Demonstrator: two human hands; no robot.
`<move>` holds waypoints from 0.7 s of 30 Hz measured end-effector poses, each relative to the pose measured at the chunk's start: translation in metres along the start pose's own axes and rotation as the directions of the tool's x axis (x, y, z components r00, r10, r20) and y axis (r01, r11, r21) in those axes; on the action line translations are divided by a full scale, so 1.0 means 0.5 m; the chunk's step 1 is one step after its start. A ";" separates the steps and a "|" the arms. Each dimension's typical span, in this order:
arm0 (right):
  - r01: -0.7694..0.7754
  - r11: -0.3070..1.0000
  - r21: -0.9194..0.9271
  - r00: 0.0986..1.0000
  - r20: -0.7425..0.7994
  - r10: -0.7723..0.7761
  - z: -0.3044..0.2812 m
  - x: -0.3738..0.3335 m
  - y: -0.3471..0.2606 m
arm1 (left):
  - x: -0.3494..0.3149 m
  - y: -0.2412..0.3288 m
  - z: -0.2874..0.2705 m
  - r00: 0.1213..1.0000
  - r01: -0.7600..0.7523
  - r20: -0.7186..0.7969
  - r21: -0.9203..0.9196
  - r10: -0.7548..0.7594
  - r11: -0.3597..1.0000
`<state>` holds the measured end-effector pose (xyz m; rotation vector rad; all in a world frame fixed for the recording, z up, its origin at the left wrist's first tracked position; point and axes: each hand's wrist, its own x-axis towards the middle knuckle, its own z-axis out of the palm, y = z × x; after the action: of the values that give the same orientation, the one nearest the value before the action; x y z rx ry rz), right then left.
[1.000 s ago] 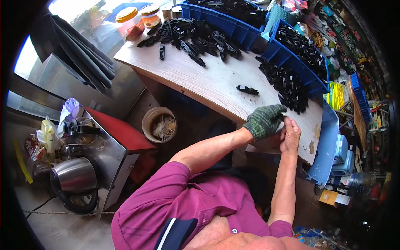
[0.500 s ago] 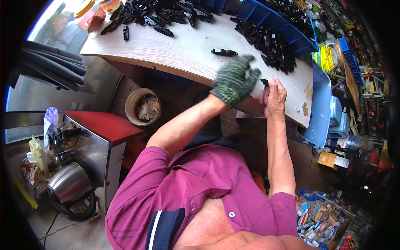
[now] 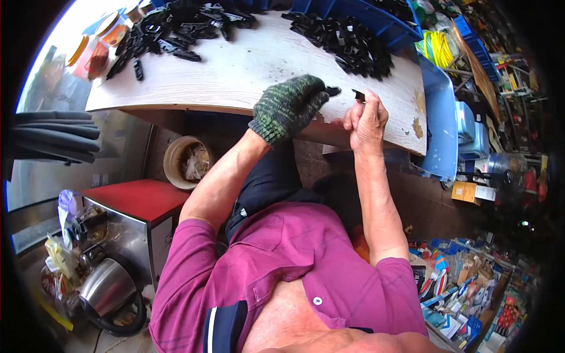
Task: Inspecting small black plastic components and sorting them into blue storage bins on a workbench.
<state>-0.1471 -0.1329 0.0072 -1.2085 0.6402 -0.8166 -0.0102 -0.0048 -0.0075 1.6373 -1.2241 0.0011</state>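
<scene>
My left hand (image 3: 288,110) wears a dark green and black knitted glove. Its fingers are closed around a black plastic part (image 3: 333,91), whose end sticks out past the fingertips. Bare, my right hand (image 3: 369,122) pinches a small black plastic piece (image 3: 358,95) between thumb and forefinger. A short gap separates the two held pieces, just above the near edge of the pale wooden table (image 3: 247,65). Beyond my right hand lies a heap of small black parts (image 3: 350,47). A second heap, of longer black parts (image 3: 182,29), spreads over the far left of the table.
Blue bins (image 3: 376,29) line the table's far side. At the left corner stand plastic jars (image 3: 91,57). A bucket (image 3: 170,162) with scraps sits below the table, near a red-topped cabinet (image 3: 135,199) and a kettle (image 3: 106,287). On the right is a light blue bin (image 3: 438,123).
My left hand has picked up the black part that lay alone on the table. My right hand keeps its small piece. The whole view has shifted.
</scene>
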 end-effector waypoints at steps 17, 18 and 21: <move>0.085 0.995 -0.060 0.989 -0.116 -0.092 0.016 -0.018 0.007 | 0.012 0.044 0.078 0.967 0.253 0.048 -0.282 -0.250 0.925; 0.057 0.997 -0.055 0.988 -0.138 -0.064 0.018 -0.022 0.001 | 0.014 0.050 0.090 0.968 0.239 -0.013 -0.251 -0.250 0.938; 0.295 0.896 -0.333 0.939 -0.075 -0.336 -0.022 0.000 0.034 | 0.021 0.098 0.136 0.942 0.316 -0.027 -0.255 -0.334 0.914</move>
<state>-0.1525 -0.1365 -0.0119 -1.5907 0.7100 -1.1028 -0.0756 -0.0572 0.0020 1.5869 -0.8477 -0.2901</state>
